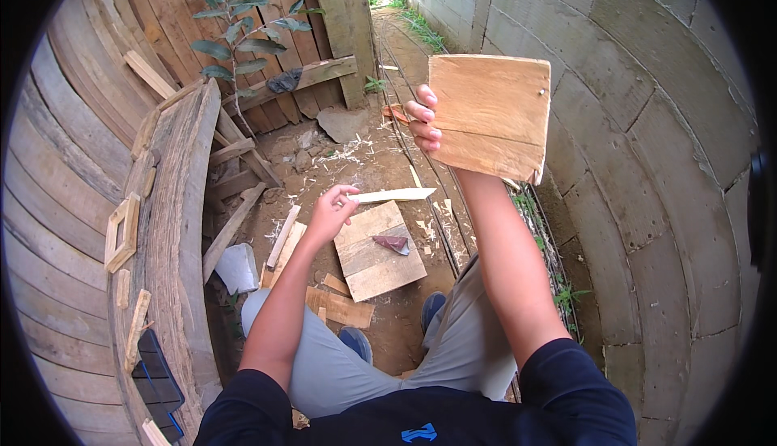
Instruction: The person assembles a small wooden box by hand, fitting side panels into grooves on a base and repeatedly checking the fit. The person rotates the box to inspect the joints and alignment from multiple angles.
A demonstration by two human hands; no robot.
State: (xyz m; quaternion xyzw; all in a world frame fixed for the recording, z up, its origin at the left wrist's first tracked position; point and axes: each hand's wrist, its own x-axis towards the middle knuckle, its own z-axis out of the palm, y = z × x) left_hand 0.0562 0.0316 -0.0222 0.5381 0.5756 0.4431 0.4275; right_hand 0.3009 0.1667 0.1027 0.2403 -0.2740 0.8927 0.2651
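Note:
My right hand (pixel 424 119) is raised at the right and grips a square wooden board (pixel 490 110), fingers curled over its left edge. A crack or seam crosses the board's lower part, and a small pale spot shows near its right edge. Lower and left of it, my left hand (pixel 332 210) has its fingers bent around the near end of a thin pale wooden strip (pixel 396 196) with a pointed far end. Below the strip, a planked wooden block (pixel 376 272) bears a folded maroon sheet (pixel 391 243) that looks like sandpaper.
On the left, a thick rough bench (pixel 174 195) carries a small wooden frame (pixel 122 231) and a dark panel (pixel 158 385). Wood offcuts (pixel 344 308), a pale stone (pixel 237 269) and shavings lie on the dirt. A block wall (pixel 631 138) runs along the right; a leafy plant (pixel 236 37) stands far left.

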